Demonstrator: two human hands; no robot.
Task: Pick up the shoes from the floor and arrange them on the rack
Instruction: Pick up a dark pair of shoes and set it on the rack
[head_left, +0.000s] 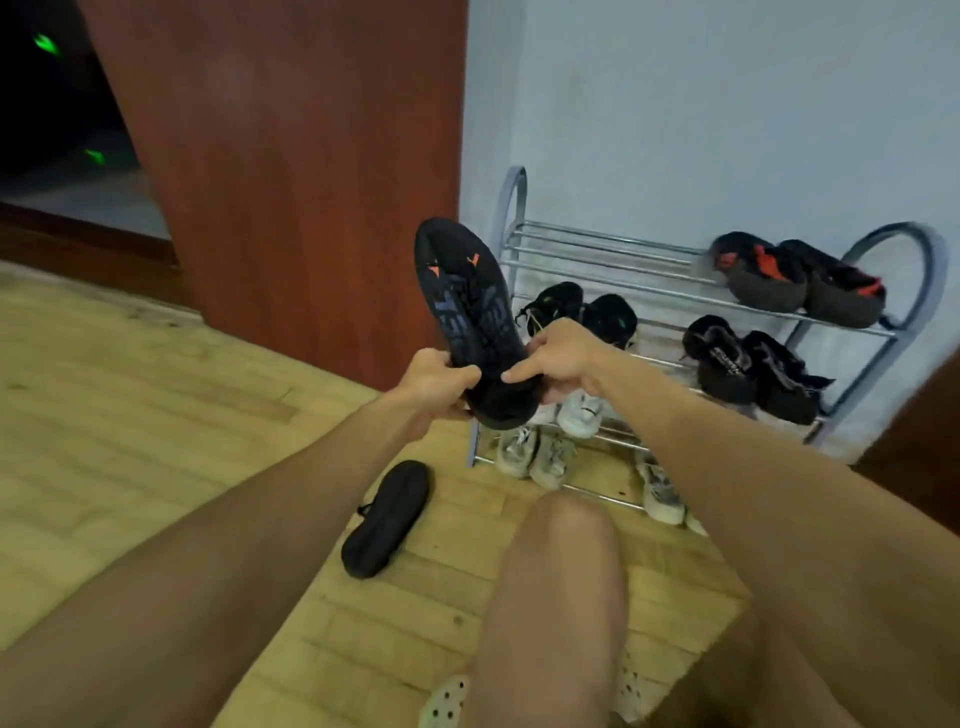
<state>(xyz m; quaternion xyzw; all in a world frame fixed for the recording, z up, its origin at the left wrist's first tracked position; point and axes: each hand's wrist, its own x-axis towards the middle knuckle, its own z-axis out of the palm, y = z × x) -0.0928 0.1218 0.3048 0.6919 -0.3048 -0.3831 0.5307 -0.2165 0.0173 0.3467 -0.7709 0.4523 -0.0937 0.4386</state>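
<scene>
A black shoe (467, 306) with orange marks on its sole is held up in front of the metal rack (597, 244), sole toward me, toe up. My left hand (434, 379) grips its heel from the left and my right hand (558, 358) grips it from the right. A second black shoe (387, 517) lies sole-up on the wooden floor below. On the rack sit a black-and-red pair (795, 278) on the top shelf, two black pairs (748, 366) on the middle shelf, and white sneakers (579, 410) lower down.
A brown door (291, 171) stands left of the rack, against a pale wall. Worn pale sneakers (535, 452) sit at the rack's base. My knee (561, 597) fills the lower middle, with a white perforated clog (447, 701) under it.
</scene>
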